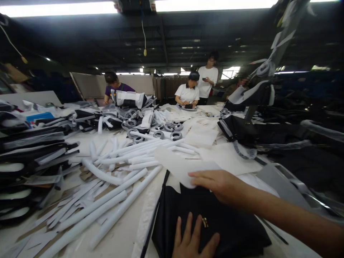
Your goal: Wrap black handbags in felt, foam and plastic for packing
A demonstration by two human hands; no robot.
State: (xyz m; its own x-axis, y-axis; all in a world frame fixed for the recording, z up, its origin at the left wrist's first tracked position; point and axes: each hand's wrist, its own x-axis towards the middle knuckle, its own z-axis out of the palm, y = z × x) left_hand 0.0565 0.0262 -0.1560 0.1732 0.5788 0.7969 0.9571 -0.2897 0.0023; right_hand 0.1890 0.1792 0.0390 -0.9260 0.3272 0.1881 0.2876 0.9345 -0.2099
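Observation:
A black bag with a small gold-coloured metal fitting lies on the table right in front of me. My left hand rests flat on its front, fingers spread, with nothing held. Over the bag's far edge, my right hand has its fingers together against a white paper sheet; the thumb is hidden behind the hand. The sheet tilts up from the bag's edge. A thin black strap runs along the bag's left side.
White tubes and paper strips are heaped on the left, beside stacked black pieces. Rolled grey rings lie farther back. Wrapped black bags and a metal post stand right. Several people are across the table.

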